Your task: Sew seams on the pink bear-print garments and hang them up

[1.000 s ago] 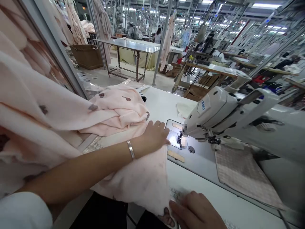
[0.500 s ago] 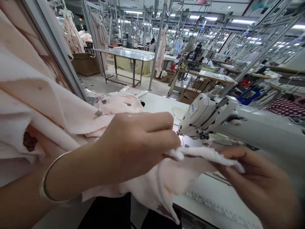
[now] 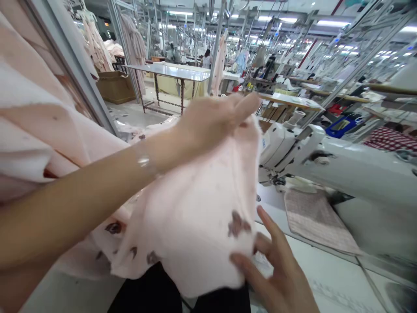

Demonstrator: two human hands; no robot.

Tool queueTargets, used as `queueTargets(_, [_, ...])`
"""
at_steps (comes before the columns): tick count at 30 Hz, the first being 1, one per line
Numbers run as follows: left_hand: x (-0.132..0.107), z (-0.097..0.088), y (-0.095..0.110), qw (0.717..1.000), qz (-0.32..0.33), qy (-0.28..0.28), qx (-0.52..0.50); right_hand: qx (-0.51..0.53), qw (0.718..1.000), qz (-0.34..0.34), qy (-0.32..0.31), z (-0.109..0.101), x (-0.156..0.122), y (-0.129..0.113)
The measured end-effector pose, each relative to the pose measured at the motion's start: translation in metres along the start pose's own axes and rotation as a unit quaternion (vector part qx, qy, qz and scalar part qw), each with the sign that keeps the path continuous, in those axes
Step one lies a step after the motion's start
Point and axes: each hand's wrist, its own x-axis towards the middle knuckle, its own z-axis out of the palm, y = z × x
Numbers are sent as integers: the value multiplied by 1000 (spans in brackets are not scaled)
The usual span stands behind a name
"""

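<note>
A pale pink fabric piece [image 3: 202, 217] with brown printed motifs hangs spread over my lap. My left hand [image 3: 221, 117], blurred by motion, is closed on its top edge and holds it raised in front of the sewing machine [image 3: 352, 165]. At the lower right edge of the cloth is my right hand [image 3: 273, 265]. Its thumb and fingers are spread apart, the fingertips close to or touching the fabric; I cannot tell which. The machine's needle area is partly hidden behind the raised cloth.
More pink fabric [image 3: 58, 117] drapes at the left beside a metal post [image 3: 71, 65]. A folded pinkish cloth [image 3: 319, 219] lies under the machine arm on the white sewing table [image 3: 325, 269]. Farther back stand a metal table [image 3: 182, 71] and a cardboard box [image 3: 115, 87].
My left hand has risen, lifting the fabric edge upward. My right hand has released the rolled edge it was pinching, moved down and left, and spread its fingers.
</note>
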Motion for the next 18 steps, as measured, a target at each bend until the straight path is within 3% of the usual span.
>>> queueTargets(3, [9, 65, -5, 996, -23, -81, 23, -179, 983, -44, 10, -10, 4, 31])
queueTargets(6, [-10, 102, 7, 983, 37, -173, -42, -228, 965, -129, -21, -17, 5, 46])
queueTargets(10, [-45, 117, 20, 931, 138, -306, -146, -211, 951, -218, -64, -13, 7, 37])
queueTargets(14, [-57, 126, 16, 920, 163, -307, -182, -197, 937, -251, -141, -2, 16, 25])
queueTargets(18, [-52, 127, 10, 910, 157, -312, -222, -240, 934, -238, -111, 6, 23, 25])
